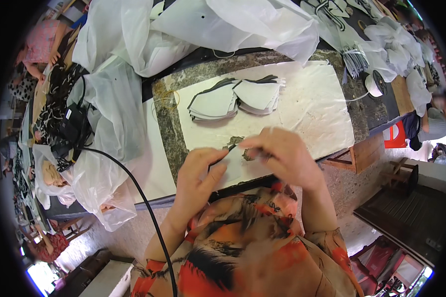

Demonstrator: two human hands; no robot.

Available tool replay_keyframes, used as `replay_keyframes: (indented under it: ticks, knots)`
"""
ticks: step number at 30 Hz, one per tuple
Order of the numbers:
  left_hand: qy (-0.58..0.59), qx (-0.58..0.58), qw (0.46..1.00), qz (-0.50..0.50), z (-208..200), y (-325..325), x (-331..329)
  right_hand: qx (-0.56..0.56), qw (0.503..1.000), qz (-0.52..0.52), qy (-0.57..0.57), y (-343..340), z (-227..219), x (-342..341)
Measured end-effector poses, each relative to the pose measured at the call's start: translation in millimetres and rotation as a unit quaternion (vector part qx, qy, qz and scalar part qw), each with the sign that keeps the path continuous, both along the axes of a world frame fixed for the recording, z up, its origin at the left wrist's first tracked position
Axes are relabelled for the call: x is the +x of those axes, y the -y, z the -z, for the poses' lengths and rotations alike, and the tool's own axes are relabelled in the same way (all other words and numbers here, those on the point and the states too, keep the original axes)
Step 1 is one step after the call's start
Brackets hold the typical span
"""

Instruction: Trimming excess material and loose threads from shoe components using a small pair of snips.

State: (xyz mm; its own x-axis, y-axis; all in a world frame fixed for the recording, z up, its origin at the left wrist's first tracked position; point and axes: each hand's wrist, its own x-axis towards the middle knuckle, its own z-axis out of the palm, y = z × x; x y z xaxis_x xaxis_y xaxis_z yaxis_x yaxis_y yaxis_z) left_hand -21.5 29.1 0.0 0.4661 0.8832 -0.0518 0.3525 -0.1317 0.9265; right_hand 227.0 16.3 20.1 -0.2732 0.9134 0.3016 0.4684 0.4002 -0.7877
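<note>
Near the front edge of the work board, my left hand [198, 173] pinches a small white piece with a black edge [233, 172] between thumb and fingers. The fingertips of my right hand [285, 154] close on the far end of that black edge, and the hand is slightly blurred. My fingers hide part of the piece. Beyond my hands lie two stacks side by side, a left stack of white cut pieces [213, 105] and a right stack of white cut pieces [257, 95], both with black edging along the far side.
A white sheet [312, 109] covers the worn board [166, 119]. Translucent plastic bags [233, 22] lie across the far side and left. A black cable [134, 180] runs down past my left arm. A white spool [375, 83] stands right. Other people sit around the edges.
</note>
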Motion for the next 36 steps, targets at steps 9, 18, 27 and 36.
replay_keyframes:
  ticks: [9, 18, 27, 36]
  knots:
    - [0.296, -0.443, 0.844, 0.058, -23.8, -16.3, 7.6, -0.008, 0.995, -0.092, 0.036, 25.5, 0.1, -42.7]
    - [0.414, -0.300, 0.857, -0.069, 2.8, 23.7, -5.7, -0.201, 0.967, 0.011, -0.153, 37.8, -4.7, -49.8]
    - [-0.152, 0.233, 0.958, 0.064, 21.9, 47.5, -17.9, -0.370, 0.894, 0.007, -0.253, 42.7, 0.6, -59.5]
    - [-0.195, 0.297, 0.934, 0.031, 29.8, 57.5, -11.5, -0.313, 0.943, 0.106, -0.033, 18.1, 29.2, -63.7]
